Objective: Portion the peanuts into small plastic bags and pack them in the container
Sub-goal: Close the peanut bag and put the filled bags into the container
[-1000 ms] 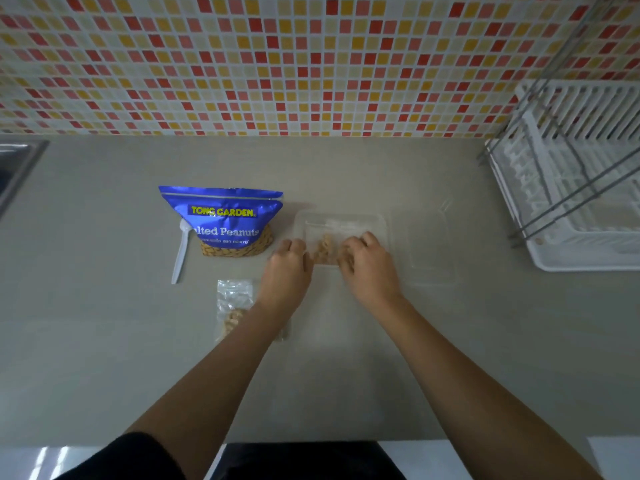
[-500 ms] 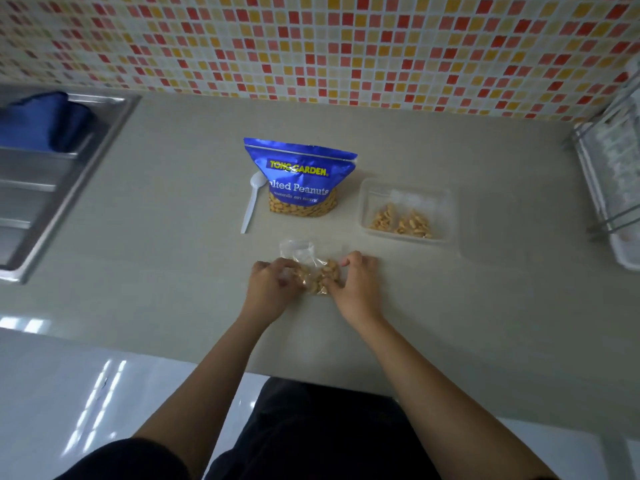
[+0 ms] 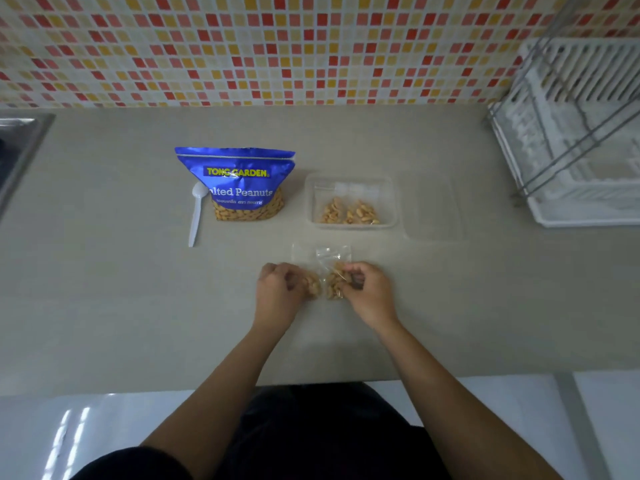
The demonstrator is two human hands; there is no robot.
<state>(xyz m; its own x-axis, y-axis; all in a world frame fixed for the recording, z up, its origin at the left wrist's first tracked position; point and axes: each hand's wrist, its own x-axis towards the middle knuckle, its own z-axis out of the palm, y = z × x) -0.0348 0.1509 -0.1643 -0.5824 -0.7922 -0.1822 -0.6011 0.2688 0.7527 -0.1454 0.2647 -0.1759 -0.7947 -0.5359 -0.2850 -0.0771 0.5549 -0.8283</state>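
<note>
A blue bag of salted peanuts [image 3: 239, 183] stands at the back of the counter, with a white plastic spoon [image 3: 196, 213] lying at its left. To its right sits a clear plastic container [image 3: 350, 180] holding small bags of peanuts. In front of the container, my left hand [image 3: 278, 294] and my right hand [image 3: 369, 294] each pinch a side of a small clear bag of peanuts [image 3: 329, 271] that rests on the counter. The bag's top flap points away from me.
A clear lid [image 3: 433, 206] lies right of the container. A white dish rack [image 3: 575, 133] fills the right side. A steel sink edge [image 3: 20, 150] shows at the far left. The tiled wall runs along the back; the counter's front edge is near my body.
My hands left the container, where they set a bag down, and came back to the small bag near me. Now they hold it by both sides.
</note>
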